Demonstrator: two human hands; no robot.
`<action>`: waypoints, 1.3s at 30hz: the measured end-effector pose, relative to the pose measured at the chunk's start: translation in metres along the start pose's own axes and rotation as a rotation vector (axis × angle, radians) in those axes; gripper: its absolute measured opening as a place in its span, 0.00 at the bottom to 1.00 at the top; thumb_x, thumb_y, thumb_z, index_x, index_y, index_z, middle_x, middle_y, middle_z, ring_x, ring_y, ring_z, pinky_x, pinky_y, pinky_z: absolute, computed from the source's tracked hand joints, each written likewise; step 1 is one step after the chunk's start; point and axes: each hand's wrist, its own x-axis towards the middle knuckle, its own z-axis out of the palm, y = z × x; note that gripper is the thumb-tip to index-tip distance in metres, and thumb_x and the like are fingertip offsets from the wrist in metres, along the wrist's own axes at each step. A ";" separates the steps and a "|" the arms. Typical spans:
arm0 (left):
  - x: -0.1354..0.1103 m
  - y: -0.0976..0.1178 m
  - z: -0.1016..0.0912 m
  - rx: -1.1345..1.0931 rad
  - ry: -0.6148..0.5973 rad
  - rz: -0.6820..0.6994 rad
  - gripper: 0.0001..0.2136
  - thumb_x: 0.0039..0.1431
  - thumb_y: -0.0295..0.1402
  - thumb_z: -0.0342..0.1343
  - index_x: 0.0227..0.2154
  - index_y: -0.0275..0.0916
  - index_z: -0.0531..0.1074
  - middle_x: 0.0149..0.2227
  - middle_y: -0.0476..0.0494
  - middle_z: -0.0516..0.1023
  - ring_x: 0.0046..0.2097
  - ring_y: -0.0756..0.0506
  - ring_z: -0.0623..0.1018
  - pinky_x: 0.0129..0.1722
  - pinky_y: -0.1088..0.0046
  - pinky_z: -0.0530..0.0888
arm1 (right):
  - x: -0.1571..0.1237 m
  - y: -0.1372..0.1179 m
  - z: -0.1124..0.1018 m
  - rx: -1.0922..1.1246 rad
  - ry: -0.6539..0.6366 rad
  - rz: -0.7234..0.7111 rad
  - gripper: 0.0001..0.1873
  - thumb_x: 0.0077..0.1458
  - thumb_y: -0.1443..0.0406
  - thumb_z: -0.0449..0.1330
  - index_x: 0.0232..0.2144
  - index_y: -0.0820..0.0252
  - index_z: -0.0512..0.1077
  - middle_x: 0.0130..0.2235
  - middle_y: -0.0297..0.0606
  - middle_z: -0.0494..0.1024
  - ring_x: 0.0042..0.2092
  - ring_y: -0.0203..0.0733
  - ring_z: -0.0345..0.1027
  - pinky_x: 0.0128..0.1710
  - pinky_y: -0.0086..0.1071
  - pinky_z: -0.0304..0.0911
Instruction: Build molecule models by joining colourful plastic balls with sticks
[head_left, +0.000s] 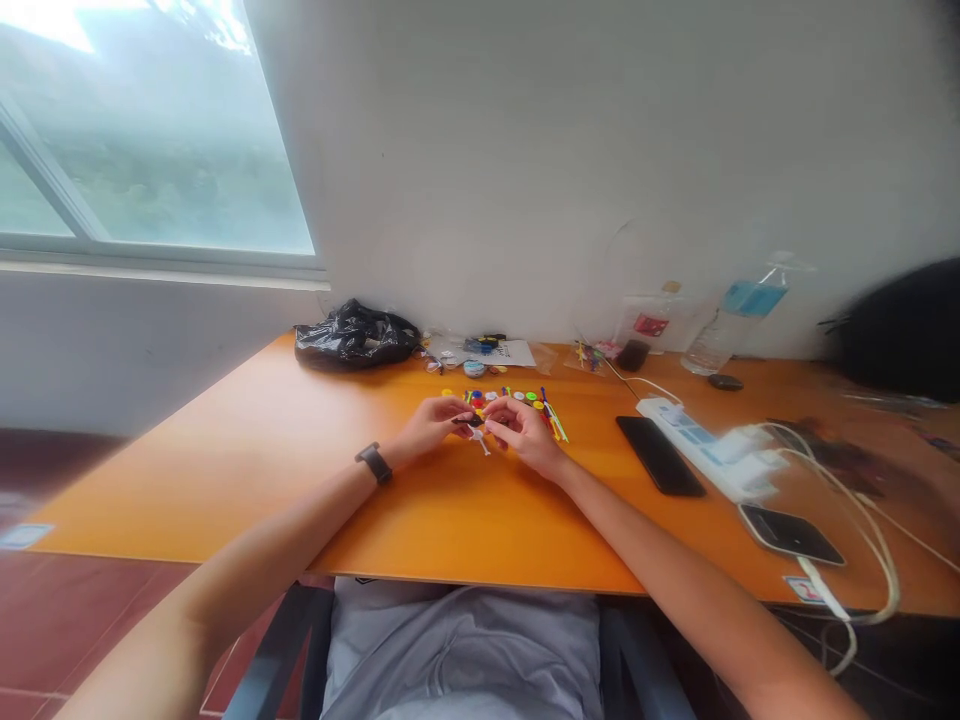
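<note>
pinching a small dark piece point(468, 420) above the orange wooden table point(255, 460), left hand point(433, 427) probably finds it light, stiff, best edge-held; right hand point(527, 434), i cannot tell.

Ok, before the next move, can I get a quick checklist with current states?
1. Small dark piece held by the left hand: ok, piece is between its fingers.
2. Right hand gripping that piece too: cannot tell, its fingers are close but contact is unclear.
3. Small white piece with a thin stem held: cannot tell, it shows just below the fingers.
4. Small bright-coloured parts near the hands: ok, just beyond them.
5. Flat black rectangular phone apart from the right hand: ok, off to its right.
</note>
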 end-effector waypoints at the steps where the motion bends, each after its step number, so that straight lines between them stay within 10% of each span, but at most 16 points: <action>1: 0.000 0.000 0.000 -0.005 -0.004 0.002 0.21 0.55 0.46 0.73 0.40 0.32 0.80 0.38 0.38 0.84 0.37 0.45 0.84 0.45 0.63 0.82 | 0.000 0.001 0.001 -0.014 -0.006 -0.004 0.17 0.56 0.53 0.69 0.40 0.56 0.73 0.34 0.35 0.76 0.29 0.37 0.66 0.29 0.32 0.62; 33: -0.008 0.005 0.006 0.163 -0.130 0.072 0.20 0.56 0.47 0.71 0.39 0.32 0.80 0.38 0.38 0.84 0.38 0.45 0.81 0.40 0.71 0.75 | -0.002 0.029 0.002 -0.267 -0.078 -0.114 0.11 0.61 0.55 0.63 0.36 0.56 0.73 0.36 0.36 0.75 0.37 0.42 0.69 0.38 0.35 0.66; 39: -0.005 0.003 0.006 0.270 0.024 0.117 0.11 0.58 0.38 0.68 0.35 0.33 0.80 0.35 0.42 0.82 0.38 0.46 0.79 0.40 0.72 0.74 | -0.004 0.021 0.001 -0.349 -0.072 -0.129 0.11 0.67 0.56 0.58 0.41 0.55 0.73 0.37 0.37 0.79 0.34 0.41 0.70 0.35 0.35 0.65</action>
